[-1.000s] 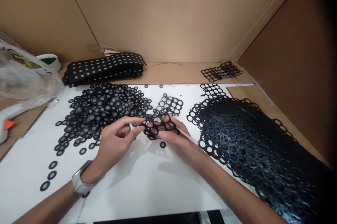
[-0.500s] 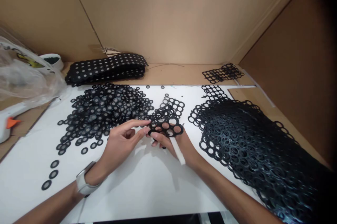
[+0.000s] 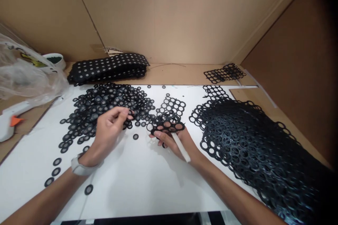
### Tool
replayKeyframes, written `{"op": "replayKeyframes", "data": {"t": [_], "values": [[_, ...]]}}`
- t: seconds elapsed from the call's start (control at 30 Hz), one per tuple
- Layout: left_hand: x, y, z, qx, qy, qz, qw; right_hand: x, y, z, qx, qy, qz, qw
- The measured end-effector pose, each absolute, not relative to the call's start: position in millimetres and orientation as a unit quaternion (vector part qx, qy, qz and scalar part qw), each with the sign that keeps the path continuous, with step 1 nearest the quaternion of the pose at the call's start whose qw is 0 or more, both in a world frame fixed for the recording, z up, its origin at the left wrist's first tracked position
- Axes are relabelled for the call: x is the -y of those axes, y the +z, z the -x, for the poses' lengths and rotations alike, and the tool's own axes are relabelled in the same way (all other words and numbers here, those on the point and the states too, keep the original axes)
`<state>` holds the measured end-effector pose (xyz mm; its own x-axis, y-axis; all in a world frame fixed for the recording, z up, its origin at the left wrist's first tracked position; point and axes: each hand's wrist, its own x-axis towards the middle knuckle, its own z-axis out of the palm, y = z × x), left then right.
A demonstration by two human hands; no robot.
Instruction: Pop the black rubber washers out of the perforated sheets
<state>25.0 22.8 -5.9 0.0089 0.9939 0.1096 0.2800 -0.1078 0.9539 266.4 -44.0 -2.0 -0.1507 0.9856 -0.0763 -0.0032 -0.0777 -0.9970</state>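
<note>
Black mesh [image 3: 173,125] between right fingers [image 3: 164,137]

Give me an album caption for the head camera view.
Right hand holding a black ring sheet, left hand over a heap of discs.

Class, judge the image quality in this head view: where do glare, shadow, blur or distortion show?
Head view: bluish glare on the mesh heap; soft shadows on the white board below both hands; left hand's fingertips slightly blurred; right edge lost in darkness; wide-angle stretch towards the corners.
</note>
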Motion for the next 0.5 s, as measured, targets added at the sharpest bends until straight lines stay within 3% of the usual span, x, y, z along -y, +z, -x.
{"op": "replayKeyframes", "data": {"t": [0.17,0.33,0.5], "values": [[-35,6,-17,-0.561,0.459,-0.633,0.270,43,-3,-273,0.442,0.639,0.454,0.437],[-10,11,-32,-0.436,0.495,-0.734,0.162,44,1,-273,0.399,0.681,0.419,0.448],[11,-3,-42,-0.342,0.415,-0.813,0.225,46,1,-269,0.472,0.628,0.433,0.442]]}}
